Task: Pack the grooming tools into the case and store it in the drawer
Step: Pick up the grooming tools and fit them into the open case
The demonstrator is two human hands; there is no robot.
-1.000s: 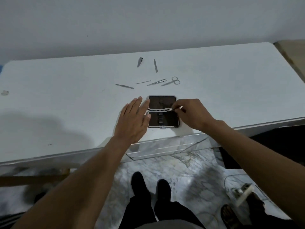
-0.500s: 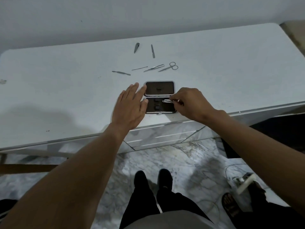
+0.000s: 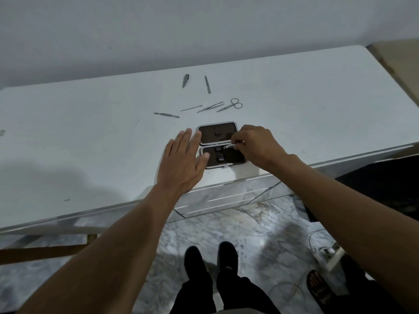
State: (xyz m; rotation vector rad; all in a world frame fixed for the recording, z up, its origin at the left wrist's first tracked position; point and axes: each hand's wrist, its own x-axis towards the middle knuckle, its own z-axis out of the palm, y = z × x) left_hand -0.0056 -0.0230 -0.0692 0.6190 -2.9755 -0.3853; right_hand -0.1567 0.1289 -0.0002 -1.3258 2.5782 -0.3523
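Observation:
A dark grooming case (image 3: 217, 134) lies open flat near the front edge of the white table (image 3: 90, 137). My left hand (image 3: 183, 162) rests flat with straight fingers against the case's left side. My right hand (image 3: 256, 146) pinches a small metal tool (image 3: 230, 146) over the case's near half. Behind the case lie loose tools: small scissors (image 3: 231, 104), tweezers (image 3: 209, 107), a thin pick (image 3: 191, 108), a flat pusher (image 3: 166, 115), a nail clipper (image 3: 185, 80) and a file (image 3: 207, 85).
A mirrored drawer front (image 3: 226, 196) sits under the table edge below the case. The wall rises behind the table. On the marble floor are my feet (image 3: 210, 259), a white power strip with cable (image 3: 326, 254) and a sandal (image 3: 317, 284) at lower right.
My right hand has brought the small tool from the case's hinge line down over the near half. The left hand stays flat beside the case. The camera view has shifted.

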